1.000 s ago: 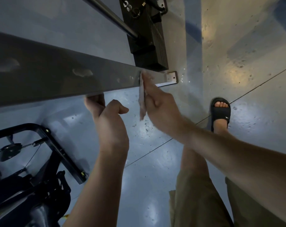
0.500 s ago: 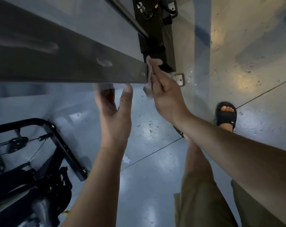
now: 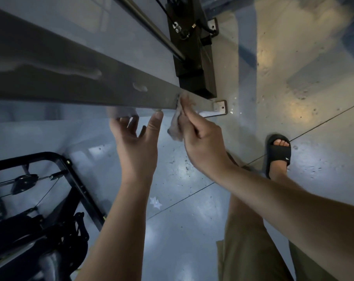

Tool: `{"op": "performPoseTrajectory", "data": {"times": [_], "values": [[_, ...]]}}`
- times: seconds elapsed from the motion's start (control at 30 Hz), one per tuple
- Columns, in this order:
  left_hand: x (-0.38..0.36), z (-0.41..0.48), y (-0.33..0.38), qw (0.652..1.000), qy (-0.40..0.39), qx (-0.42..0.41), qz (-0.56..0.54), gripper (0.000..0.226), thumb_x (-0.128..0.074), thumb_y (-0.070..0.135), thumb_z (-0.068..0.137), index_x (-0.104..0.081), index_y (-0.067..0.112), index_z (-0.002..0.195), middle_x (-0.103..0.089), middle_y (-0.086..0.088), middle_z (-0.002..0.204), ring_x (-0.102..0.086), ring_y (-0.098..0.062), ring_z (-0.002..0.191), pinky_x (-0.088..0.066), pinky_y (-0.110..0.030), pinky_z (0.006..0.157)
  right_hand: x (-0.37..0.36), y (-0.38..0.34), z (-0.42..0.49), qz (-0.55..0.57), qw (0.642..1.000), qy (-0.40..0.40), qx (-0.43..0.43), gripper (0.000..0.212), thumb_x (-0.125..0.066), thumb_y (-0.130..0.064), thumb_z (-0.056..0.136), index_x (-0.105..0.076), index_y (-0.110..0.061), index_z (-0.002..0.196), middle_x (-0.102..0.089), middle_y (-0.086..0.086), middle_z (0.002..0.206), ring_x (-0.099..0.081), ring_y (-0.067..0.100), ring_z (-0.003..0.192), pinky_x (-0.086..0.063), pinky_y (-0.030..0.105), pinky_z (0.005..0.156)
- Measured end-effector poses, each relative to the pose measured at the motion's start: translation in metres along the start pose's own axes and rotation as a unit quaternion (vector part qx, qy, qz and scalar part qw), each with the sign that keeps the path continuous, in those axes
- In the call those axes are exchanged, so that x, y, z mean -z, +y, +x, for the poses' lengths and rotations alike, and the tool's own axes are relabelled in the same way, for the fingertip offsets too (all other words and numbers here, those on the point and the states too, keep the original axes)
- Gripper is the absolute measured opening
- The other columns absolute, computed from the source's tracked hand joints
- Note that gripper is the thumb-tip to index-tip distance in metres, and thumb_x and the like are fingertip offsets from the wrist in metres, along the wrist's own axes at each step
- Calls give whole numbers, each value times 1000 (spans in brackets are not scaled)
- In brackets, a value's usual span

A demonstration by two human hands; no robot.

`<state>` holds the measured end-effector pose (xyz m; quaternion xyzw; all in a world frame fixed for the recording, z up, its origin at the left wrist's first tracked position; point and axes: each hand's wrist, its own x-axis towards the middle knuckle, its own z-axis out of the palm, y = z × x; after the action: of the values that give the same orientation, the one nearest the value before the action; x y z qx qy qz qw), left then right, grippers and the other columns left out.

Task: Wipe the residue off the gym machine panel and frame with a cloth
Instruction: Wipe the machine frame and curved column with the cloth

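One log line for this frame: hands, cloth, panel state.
right hand: presses cloth on panel | left hand: open, thumb at panel's lower edge | residue smears: visible on panel

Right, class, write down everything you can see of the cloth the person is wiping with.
The cloth is small, pale grey-white and crumpled. It looks soft and thin, like a rag or tissue. The right hand pinches it, with the fingers pressing its upper end flat against the face of the dark frame beam, close to the beam's lower edge. Its lower end hangs loose below that edge, beside the palm.
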<state>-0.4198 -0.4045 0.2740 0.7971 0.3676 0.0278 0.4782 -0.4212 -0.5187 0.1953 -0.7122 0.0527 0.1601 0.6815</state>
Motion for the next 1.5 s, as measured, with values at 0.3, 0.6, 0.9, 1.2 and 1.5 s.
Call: {"op": "performPoseTrajectory", "data": {"times": [0.3,0.6,0.9,1.2,1.5], "values": [[13,-7,27,994,66,-92,7,73,-89,15,78,-41,36,129,-59,-2,129,-58,-18,123,-54,-39,103,-4,-13,5,16,997,-11,-81,47,-39,-35,110,-34,-40,156,-68,-11,96,-56,-10,72,-45,11,67],[13,-11,29,994,54,-92,-4,76,-86,12,81,-40,23,141,-57,-8,134,-60,-17,123,-55,-20,90,-5,-10,-13,-15,999,16,-24,49,-48,-20,108,-38,-21,156,-63,4,140,-61,-5,119,-48,11,96],[11,-13,32,993,52,-103,-34,77,-85,8,81,-39,20,141,-57,-7,134,-60,-15,123,-55,-17,86,-2,-1,13,31,999,-29,-21,48,-42,-21,111,-35,-22,158,-41,-3,161,-39,7,146,-32,29,122],[8,-13,31,992,61,-107,-20,74,-85,9,81,-40,23,138,-57,-7,132,-59,-19,124,-54,-18,88,2,-13,12,46,997,-43,44,50,-42,-8,108,-39,-19,157,-49,5,155,-54,14,135,-46,32,112],[1,-14,32,991,65,-119,-17,70,-80,-3,82,-36,19,133,-55,-9,135,-57,-17,125,-50,-12,90,6,-31,-1,33,997,-4,76,44,-52,-9,106,-49,-14,150,-62,9,142,-66,2,115,-52,18,97]]}}
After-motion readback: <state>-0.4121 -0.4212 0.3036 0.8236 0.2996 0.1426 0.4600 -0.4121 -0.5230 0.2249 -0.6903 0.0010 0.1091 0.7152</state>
